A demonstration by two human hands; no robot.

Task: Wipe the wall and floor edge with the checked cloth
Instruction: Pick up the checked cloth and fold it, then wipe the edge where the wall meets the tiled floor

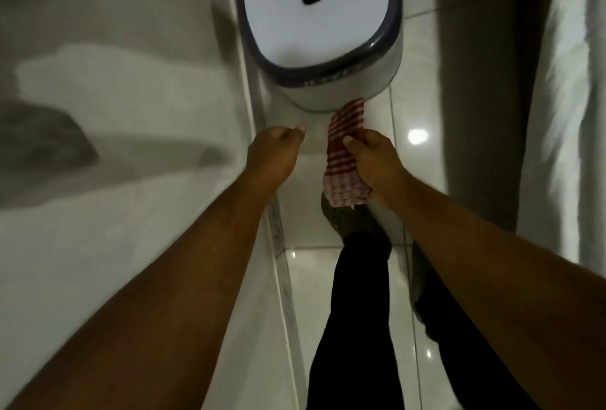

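Observation:
The red-and-white checked cloth hangs bunched in my right hand, its upper end reaching toward the stool ahead. My right hand grips it above the white tiled floor. My left hand is held out beside it, fingers curled in with nothing in them, close to the pale wall on the left. The wall meets the floor along a narrow skirting edge that runs from below my left arm up toward the stool.
A white plastic stool with a dark rim and a hole in its top stands against the wall just ahead. A grey curtain and white fabric hang on the right. My legs in black trousers and green clogs stand on the tiles.

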